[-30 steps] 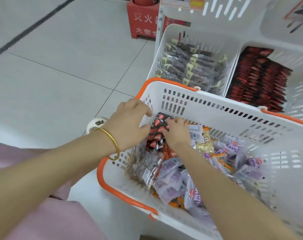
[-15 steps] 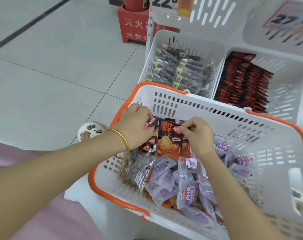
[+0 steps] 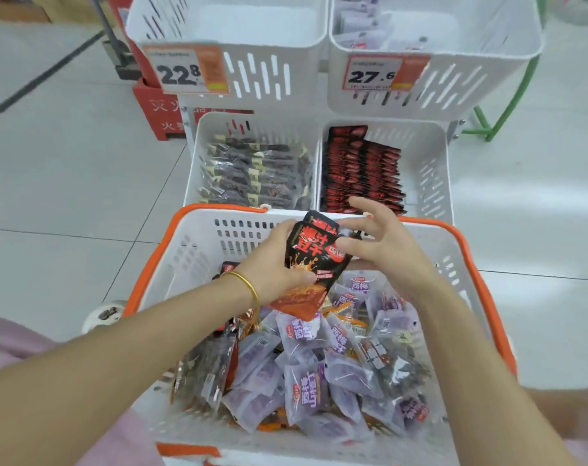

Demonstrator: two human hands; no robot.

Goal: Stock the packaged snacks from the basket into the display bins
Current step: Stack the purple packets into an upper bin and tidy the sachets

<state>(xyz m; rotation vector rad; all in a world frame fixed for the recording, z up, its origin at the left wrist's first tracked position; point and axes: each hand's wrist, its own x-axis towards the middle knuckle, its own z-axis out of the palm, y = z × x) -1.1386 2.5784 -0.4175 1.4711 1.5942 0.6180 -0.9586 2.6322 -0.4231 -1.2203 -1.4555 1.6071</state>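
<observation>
Underneath everything, pale tiled floor (image 3: pixel 67 196). On it, a white display rack of four slotted bins: upper left bin (image 3: pixel 225 25) showing only bare inner wall, upper right bin (image 3: pixel 454 85) with a few pale packets at its back, lower left bin (image 3: pixel 198 156) packed with rows of dark packets (image 3: pixel 252 176), lower right bin (image 3: pixel 427 176) lined with red-and-black packets (image 3: pixel 360 173) on its left side. Just in front of the lower bins, a white basket (image 3: pixel 192 243) with an orange rim, heaped with purple-and-white snack packets (image 3: pixel 306 391) and, along its left side, clear packets of dark snacks (image 3: pixel 205 371). Above the basket's far end, left hand (image 3: pixel 276 264) curled round a small stack of black-and-red packets (image 3: pixel 314 257), thumb across the lower front, fingers wrapped behind, the stack upright and clear of the heap. Beside it, right hand (image 3: pixel 383 243) with fingers splayed and nearly straight, thumb tip against the right edge of the front packet, holding nothing of its own. Behind the rack at left, a red box (image 3: pixel 155 112); at right, a green frame (image 3: pixel 507 105). On the upper bin fronts, price tags reading 22.8 (image 3: pixel 181 70) and 27.6 (image 3: pixel 375 74). Round the left wrist, a thin gold bracelet (image 3: pixel 249 285).
</observation>
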